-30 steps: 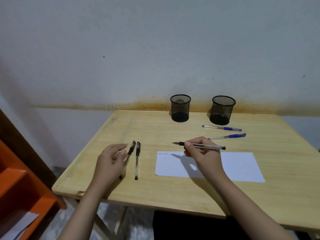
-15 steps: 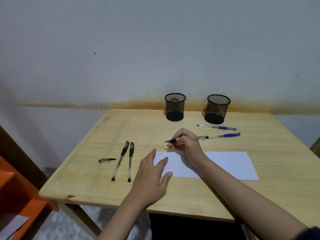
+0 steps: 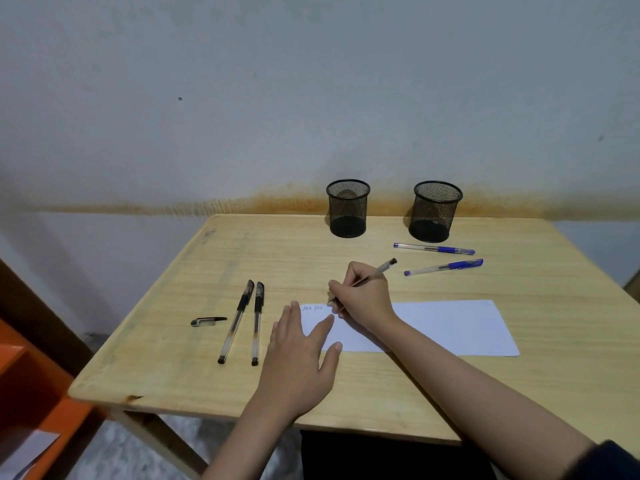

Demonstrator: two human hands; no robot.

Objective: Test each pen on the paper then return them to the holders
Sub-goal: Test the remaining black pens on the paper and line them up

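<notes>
Right hand (image 3: 363,299) has its grip wrapped around a clear-barrelled pen with black end (image 3: 382,268), tip down at the top-left corner of the white paper sheet (image 3: 450,327) on the light wooden worktop (image 3: 173,358) — cannot tell whether the tip is touching yet. Left hand (image 3: 298,355) lies flat, fingers spread, grip released and holding nothing, fingertips overlapping the paper's left edge as if to pin it. Small handwritten marks (image 3: 312,308) already sit just left of the pen tip, so some testing looks done; how many pens that covers cannot be told. Left of the paper: two capped black-and-clear pens (image 3: 246,320) lie side by side, near but apart, and further left a loose black pen cap (image 3: 207,321), likely off the pen in hand. Behind the paper, toward the wall: two capped blue-and-clear pens (image 3: 440,258) lie apart from each other, just in front of the two black mesh cylinder holders (image 3: 348,209). Both holders stand upright and look empty — no pen returned. Judgement: early to middle stage; left to do are the current test, recapping, any untested pens, then all five pens into the holders.
</notes>
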